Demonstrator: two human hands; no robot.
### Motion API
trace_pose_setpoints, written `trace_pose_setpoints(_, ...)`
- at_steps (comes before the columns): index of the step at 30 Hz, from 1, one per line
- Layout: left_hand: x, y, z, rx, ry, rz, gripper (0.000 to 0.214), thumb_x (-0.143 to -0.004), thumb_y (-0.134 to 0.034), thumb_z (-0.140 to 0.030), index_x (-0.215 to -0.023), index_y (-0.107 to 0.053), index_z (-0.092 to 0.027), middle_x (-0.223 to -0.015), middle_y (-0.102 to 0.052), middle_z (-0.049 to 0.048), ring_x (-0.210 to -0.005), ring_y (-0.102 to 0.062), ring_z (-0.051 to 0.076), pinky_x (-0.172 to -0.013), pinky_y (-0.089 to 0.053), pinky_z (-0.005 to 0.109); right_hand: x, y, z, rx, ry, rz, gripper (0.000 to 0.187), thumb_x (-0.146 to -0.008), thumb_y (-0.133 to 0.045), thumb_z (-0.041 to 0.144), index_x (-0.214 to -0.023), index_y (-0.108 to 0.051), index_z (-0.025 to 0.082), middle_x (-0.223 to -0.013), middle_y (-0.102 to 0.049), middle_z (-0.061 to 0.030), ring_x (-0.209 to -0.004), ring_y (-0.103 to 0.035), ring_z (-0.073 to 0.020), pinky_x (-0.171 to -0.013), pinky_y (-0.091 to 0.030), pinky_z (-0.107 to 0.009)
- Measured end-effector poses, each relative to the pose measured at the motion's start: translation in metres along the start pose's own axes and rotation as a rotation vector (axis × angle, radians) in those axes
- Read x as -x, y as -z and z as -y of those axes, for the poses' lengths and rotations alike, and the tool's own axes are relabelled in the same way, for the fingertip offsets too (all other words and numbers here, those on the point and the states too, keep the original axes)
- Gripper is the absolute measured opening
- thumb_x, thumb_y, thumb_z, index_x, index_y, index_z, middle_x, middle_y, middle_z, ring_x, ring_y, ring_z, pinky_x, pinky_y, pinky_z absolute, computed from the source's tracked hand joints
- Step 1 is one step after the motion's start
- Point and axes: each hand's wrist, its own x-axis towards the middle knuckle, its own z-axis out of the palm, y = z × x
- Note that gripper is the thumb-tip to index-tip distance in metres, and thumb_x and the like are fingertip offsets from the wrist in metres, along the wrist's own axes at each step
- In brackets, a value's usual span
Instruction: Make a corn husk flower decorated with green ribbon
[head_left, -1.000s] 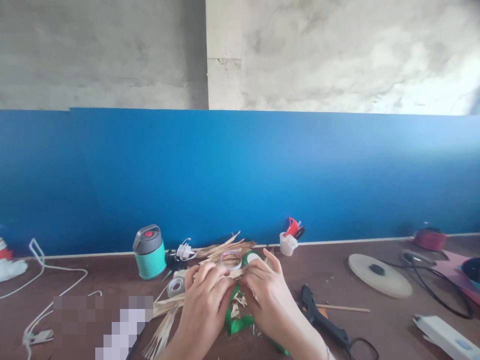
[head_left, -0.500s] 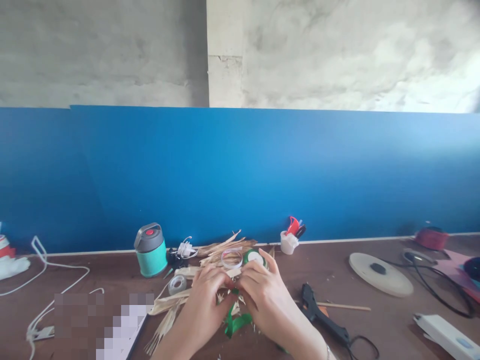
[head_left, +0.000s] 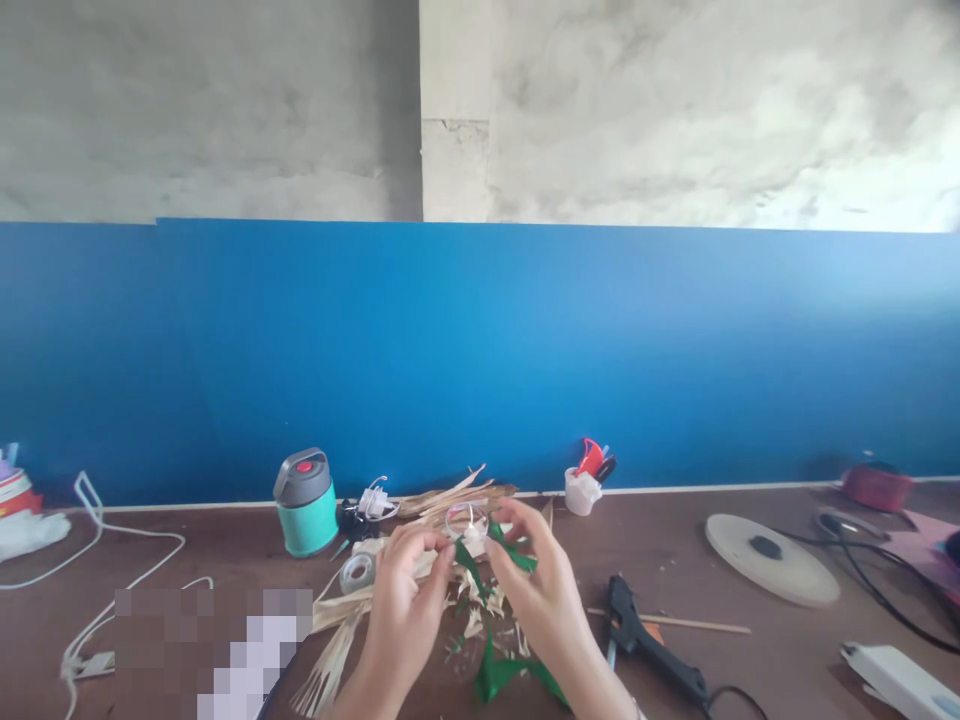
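Note:
My left hand (head_left: 411,590) is closed in a pinch, thumb and forefinger on a strip of green ribbon (head_left: 469,566) that hangs down between the hands. Just to its right is my right hand (head_left: 541,580), its thumb and fingers apart with a gap between them. Some green material (head_left: 517,550) shows behind its fingers, partly hidden. A longer loop of green ribbon (head_left: 499,675) lies on the table below the hands. Pale dried husk scraps (head_left: 472,625) are scattered under them, and longer husk strips (head_left: 337,645) fan out by my left wrist.
A teal flask (head_left: 307,515), a tape roll (head_left: 357,572) and a clear ring-shaped roll (head_left: 454,520) stand around the husks. A white cup (head_left: 582,492) holds pens. To the right are a black glue gun (head_left: 645,640), a thin stick (head_left: 705,626) and a round lid (head_left: 806,575).
My hands have moved apart from where they met. The right fingers have spread, and the green strip now hangs from the left pinch. The view has shifted slightly.

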Motion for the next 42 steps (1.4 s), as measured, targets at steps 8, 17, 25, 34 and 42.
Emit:
trace_pose_setpoints(8, 0.006, -0.008, -0.008, 0.221, 0.125, -0.083, 0.022, -0.08, -0.058, -0.037, -0.074, -0.065, -0.018, -0.077, -0.067, 0.0069, -0.076, -0.064, 0.024, -0.071, -0.052, 0.034, 0.007, -0.018, 0.01, -0.597, -0.539, 0.195, 0.034, -0.065, -0.073, 0.041, -0.085, -0.07, 0.014, -0.064, -0.067, -0.0017, -0.042, -0.057, -0.012, -0.038, -0.042, -0.02)
trace_pose_setpoints(17, 0.017, -0.021, -0.011, 0.532, 0.349, -0.141, 0.028, -0.073, -0.064, -0.045, -0.068, -0.062, -0.017, -0.066, -0.063, 0.0026, -0.061, -0.061, 0.018, -0.053, -0.053, 0.026, 0.012, -0.032, 0.005, -0.714, -0.44, 0.032, 0.032, -0.055, -0.08, 0.045, -0.064, -0.072, 0.015, -0.057, -0.067, -0.0028, -0.048, -0.057, -0.0134, -0.048, -0.05, -0.024)
trace_pose_setpoints(25, 0.024, -0.029, -0.006, 0.655, 0.456, -0.091, 0.03, -0.075, -0.063, -0.047, -0.072, -0.062, -0.016, -0.068, -0.067, 0.0035, -0.062, -0.061, 0.018, -0.057, -0.05, 0.025, 0.015, -0.033, -0.001, -0.56, -0.279, 0.036, 0.035, -0.069, -0.07, 0.049, -0.068, -0.068, 0.014, -0.06, -0.061, -0.0026, -0.053, -0.053, -0.0131, -0.049, -0.048, -0.023)
trace_pose_setpoints(34, 0.019, -0.021, -0.01, 0.286, 0.098, -0.238, 0.021, -0.08, -0.06, -0.038, -0.072, -0.065, -0.019, -0.077, -0.066, 0.0056, -0.078, -0.063, 0.022, -0.071, -0.05, 0.03, 0.021, -0.032, -0.009, -0.246, -0.073, 0.016, 0.026, -0.084, -0.056, 0.037, -0.071, -0.061, 0.015, -0.064, -0.059, -0.002, -0.055, -0.049, -0.0118, -0.051, -0.044, -0.02)
trace_pose_setpoints(42, 0.023, -0.021, -0.009, 0.165, -0.097, -0.266, 0.011, -0.082, -0.059, -0.026, -0.072, -0.064, -0.021, -0.076, -0.066, 0.0035, -0.078, -0.061, 0.021, -0.071, -0.05, 0.03, 0.026, -0.032, -0.005, -0.205, 0.029, -0.052, 0.018, -0.085, -0.053, 0.029, -0.072, -0.055, 0.017, -0.064, -0.059, -0.0017, -0.057, -0.052, -0.0131, -0.053, -0.044, -0.021)
